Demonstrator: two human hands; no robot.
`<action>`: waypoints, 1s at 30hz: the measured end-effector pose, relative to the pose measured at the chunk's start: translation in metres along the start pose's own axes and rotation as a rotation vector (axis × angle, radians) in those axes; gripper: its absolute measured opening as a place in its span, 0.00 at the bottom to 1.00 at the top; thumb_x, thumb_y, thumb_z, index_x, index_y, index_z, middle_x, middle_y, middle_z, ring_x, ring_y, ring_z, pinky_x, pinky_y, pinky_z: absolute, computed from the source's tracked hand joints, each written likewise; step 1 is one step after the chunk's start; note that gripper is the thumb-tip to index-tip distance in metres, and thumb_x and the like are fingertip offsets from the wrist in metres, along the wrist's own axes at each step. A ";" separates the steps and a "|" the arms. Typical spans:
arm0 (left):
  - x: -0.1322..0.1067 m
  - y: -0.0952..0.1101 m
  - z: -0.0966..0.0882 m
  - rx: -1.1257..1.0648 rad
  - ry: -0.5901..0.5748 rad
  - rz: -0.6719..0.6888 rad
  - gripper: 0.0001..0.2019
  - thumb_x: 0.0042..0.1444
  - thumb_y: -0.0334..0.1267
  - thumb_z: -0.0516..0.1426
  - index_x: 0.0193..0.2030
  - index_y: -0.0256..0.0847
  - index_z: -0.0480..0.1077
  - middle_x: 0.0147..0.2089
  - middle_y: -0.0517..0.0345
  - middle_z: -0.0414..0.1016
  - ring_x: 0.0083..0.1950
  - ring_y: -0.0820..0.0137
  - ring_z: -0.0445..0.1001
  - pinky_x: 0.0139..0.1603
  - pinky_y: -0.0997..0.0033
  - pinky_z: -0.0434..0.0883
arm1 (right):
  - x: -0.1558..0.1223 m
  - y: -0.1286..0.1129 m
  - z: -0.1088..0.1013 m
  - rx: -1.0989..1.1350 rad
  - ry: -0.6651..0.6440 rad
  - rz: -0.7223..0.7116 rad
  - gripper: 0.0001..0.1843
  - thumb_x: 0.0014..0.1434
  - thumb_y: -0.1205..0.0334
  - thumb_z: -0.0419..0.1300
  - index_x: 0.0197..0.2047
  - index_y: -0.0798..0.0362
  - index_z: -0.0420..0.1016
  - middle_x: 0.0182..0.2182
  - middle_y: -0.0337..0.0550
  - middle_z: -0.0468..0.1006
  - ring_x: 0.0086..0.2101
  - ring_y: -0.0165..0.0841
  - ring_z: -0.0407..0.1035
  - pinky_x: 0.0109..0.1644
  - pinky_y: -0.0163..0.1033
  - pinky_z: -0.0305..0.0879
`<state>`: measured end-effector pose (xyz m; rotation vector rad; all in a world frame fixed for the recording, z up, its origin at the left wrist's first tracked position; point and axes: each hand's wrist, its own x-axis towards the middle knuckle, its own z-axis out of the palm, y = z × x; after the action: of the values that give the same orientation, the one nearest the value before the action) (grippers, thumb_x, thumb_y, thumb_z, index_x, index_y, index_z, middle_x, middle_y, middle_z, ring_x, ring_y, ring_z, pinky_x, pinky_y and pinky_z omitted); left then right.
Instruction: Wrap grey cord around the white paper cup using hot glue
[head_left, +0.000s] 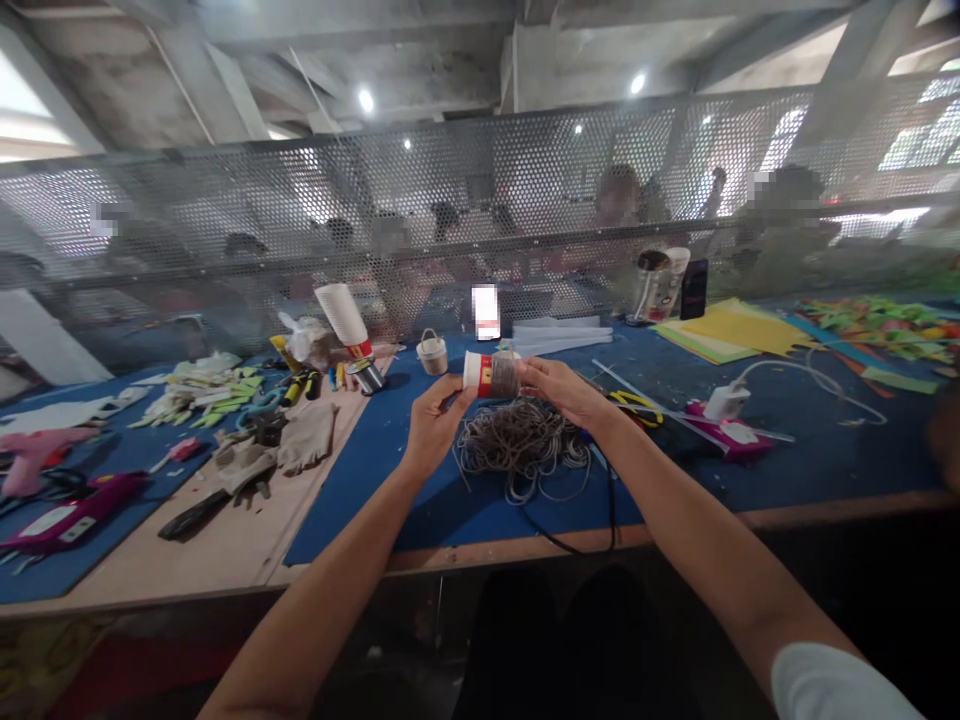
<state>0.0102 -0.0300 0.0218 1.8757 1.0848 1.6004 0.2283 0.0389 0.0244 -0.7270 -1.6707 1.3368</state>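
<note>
The paper cup (486, 376) is held on its side over the far edge of the cord heap (517, 440), its long axis running crosswise from one hand to the other. Its white end points to the heap's left; the other end, banded with wound cord (505, 378), points to the heap's right. The cup lies directly between the two sets of fingers, so neither hand is nearer: the left hand (439, 418) pinches the white end between thumb and fingers, and the right hand (561, 388) has its fingers closed about the corded end. Whether a strand runs from the cup down to the heap cannot be told.

The loose coils of the heap sit right under the cup, the likeliest thing to snag. Just beyond the heap to the left stands a small handled basket (432, 355); straight beyond it, a bright phone (486, 312); beyond and to the right, pale strips (562, 335). Right of the heap lie a yellow-handled tool (636, 406) and a white plug (726, 402), while a black cable (613, 510) loops on its near right side along the tabletop (352, 520). Well left of the heap are stacked cups (343, 312) and gloves (309, 440).
</note>
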 end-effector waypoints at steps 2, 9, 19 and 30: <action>0.000 0.000 0.000 -0.034 -0.011 -0.015 0.12 0.61 0.44 0.59 0.41 0.38 0.77 0.40 0.54 0.75 0.43 0.66 0.70 0.49 0.70 0.67 | -0.001 -0.003 0.001 -0.031 0.003 -0.023 0.24 0.56 0.39 0.64 0.45 0.50 0.81 0.41 0.43 0.82 0.43 0.36 0.75 0.51 0.41 0.70; 0.002 -0.011 -0.001 -0.227 0.034 -0.123 0.13 0.55 0.44 0.62 0.42 0.37 0.79 0.40 0.55 0.78 0.40 0.66 0.73 0.44 0.70 0.69 | -0.005 -0.013 0.008 -0.126 -0.006 -0.143 0.27 0.54 0.44 0.68 0.52 0.51 0.79 0.49 0.46 0.81 0.50 0.41 0.74 0.58 0.47 0.67; 0.004 -0.015 0.001 -0.320 0.043 -0.202 0.10 0.55 0.42 0.64 0.39 0.38 0.79 0.35 0.59 0.77 0.35 0.72 0.70 0.41 0.73 0.68 | -0.004 -0.011 0.006 -0.283 0.046 -0.211 0.23 0.62 0.45 0.60 0.54 0.50 0.77 0.51 0.46 0.79 0.50 0.39 0.73 0.57 0.44 0.66; 0.002 -0.012 0.000 -0.246 -0.013 -0.196 0.10 0.55 0.43 0.64 0.36 0.37 0.78 0.33 0.59 0.76 0.33 0.73 0.69 0.38 0.74 0.67 | -0.009 -0.020 0.005 -0.483 0.191 -0.374 0.12 0.62 0.50 0.62 0.44 0.44 0.84 0.38 0.43 0.77 0.43 0.37 0.70 0.51 0.44 0.64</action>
<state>0.0071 -0.0216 0.0142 1.5679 0.9831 1.5301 0.2291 0.0238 0.0411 -0.7383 -1.8767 0.5895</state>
